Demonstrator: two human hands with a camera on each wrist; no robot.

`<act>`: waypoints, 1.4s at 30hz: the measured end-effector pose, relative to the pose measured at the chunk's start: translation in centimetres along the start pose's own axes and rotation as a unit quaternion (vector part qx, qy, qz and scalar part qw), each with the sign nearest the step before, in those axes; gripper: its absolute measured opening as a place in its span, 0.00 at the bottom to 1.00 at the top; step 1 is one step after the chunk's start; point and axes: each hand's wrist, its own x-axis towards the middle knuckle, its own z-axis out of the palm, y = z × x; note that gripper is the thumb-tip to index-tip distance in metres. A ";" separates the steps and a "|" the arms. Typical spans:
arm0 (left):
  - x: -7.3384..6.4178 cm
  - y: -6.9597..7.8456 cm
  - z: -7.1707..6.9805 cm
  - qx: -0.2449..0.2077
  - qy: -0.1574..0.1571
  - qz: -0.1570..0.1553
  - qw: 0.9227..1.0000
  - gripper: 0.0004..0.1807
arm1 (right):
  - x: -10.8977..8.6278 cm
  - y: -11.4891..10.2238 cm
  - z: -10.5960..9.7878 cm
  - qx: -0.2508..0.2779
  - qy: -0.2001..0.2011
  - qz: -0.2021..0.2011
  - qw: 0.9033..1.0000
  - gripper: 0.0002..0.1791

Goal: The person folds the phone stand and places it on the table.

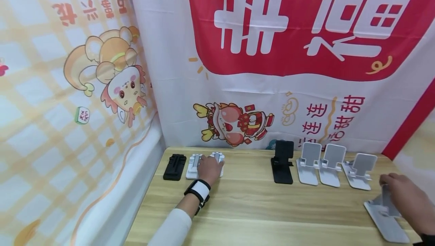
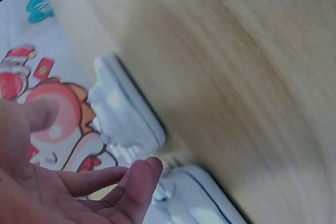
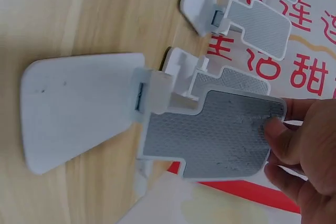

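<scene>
My right hand [image 1: 406, 198] pinches the top edge of the tilted back plate of a white phone stand [image 1: 389, 225] at the table's right front. In the right wrist view the thumb presses the grey textured pad [image 3: 210, 135], with fingers behind it, and the base [image 3: 79, 103] lies toward the table. At the back left, my left hand [image 1: 209, 170] reaches over two folded white phone stands [image 1: 193, 166], [image 1: 219, 159]. The left wrist view shows its thumb and fingers apart, fingertips right by the folded stands [image 2: 126, 108], nothing gripped.
A folded black phone stand [image 1: 175, 167] lies at the left end of the wooden table [image 1: 258, 212]. Along the back right stand an unfolded black phone stand [image 1: 283, 163] and three unfolded white ones [image 1: 308, 163]. Printed cloth [image 1: 170, 68] hangs behind and at the left.
</scene>
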 end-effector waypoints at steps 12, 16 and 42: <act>-4.5 1.6 -5.8 -0.395 -0.139 -0.035 0.908 0.22 | 0.8 -8.4 -5.3 0.031 0.081 -0.078 0.993 0.08; -8.0 4.1 -7.8 -0.467 -0.235 0.005 0.852 0.23 | 1.0 -13.5 -7.9 0.077 0.152 -0.160 0.972 0.11; -15.3 8.1 -9.5 -0.569 -0.372 -0.003 0.733 0.14 | 0.5 -27.7 -13.4 0.332 0.104 -0.199 0.916 0.22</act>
